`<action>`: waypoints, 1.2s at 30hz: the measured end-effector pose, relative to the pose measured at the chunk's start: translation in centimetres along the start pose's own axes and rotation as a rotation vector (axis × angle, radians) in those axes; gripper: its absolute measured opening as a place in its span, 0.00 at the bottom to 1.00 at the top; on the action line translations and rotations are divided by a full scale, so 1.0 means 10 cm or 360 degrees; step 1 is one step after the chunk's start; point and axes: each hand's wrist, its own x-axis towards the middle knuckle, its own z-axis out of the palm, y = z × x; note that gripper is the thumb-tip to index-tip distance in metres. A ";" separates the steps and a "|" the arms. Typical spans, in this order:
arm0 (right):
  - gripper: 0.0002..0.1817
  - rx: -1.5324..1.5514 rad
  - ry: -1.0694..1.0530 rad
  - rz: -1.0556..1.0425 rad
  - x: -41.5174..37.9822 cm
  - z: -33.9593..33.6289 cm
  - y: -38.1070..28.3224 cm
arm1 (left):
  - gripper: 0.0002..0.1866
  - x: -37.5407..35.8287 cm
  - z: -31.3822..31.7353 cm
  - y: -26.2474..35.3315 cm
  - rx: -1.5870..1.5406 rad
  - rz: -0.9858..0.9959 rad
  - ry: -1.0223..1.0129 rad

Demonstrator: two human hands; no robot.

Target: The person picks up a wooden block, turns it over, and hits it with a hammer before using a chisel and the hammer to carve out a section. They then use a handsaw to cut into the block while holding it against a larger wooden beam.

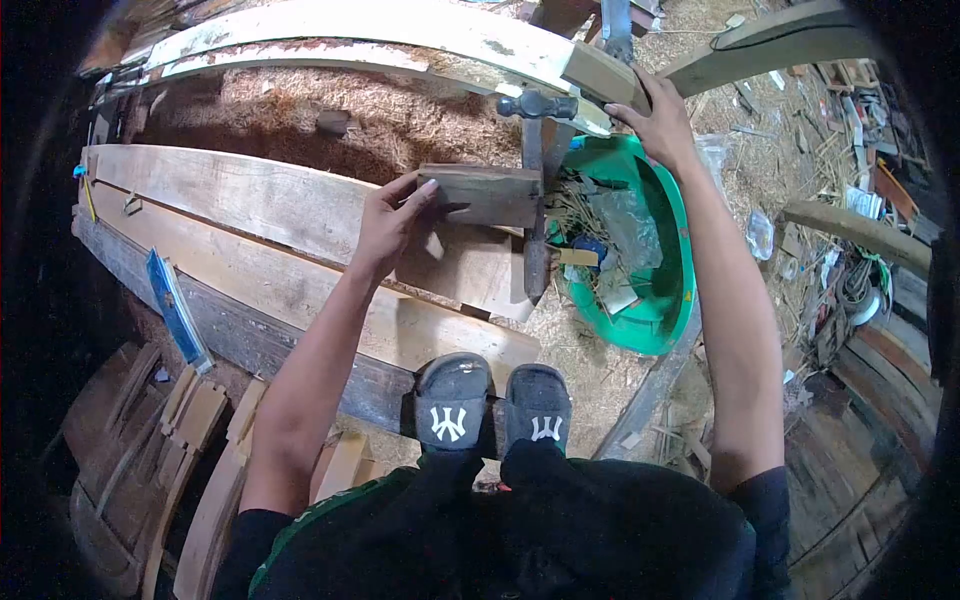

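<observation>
My left hand [392, 228] is closed on the left end of a short dark wooden block [485, 197], thumb on top. The block's right end meets a dark upright bar [534, 265]. A hammer [537, 106] has its metal head just above that block. My right hand [660, 128] is wrapped round the end of a pale wooden piece [603, 76], which lies against a long curved pale beam [380, 25]. Below my right hand, a green plastic basin [682, 270] holds plastic wrapping and wood scraps.
Long planks [250, 200] run across the left side. A blue-edged object [172, 305] leans against them. Curved wooden parts [215, 510] stand at lower left. Two sandalled feet [455, 400] are at the planks' ends. Sawdust and scraps cover the floor at right, beside a curved timber [855, 228].
</observation>
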 end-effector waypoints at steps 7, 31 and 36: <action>0.37 0.0356 0.0049 0.0201 -0.07 -0.26 -0.13 | 0.15 -0.04 0.01 0.02 -0.0045 -0.0045 0.0036; 0.26 0.1697 -0.0925 0.0639 -0.61 0.24 -0.92 | 0.21 -0.20 -0.49 0.10 -0.0128 0.0103 0.0261; 0.29 0.1903 -0.0858 0.0468 -0.68 0.34 -0.93 | 0.21 -0.23 -0.50 0.10 -0.0224 0.0098 0.0286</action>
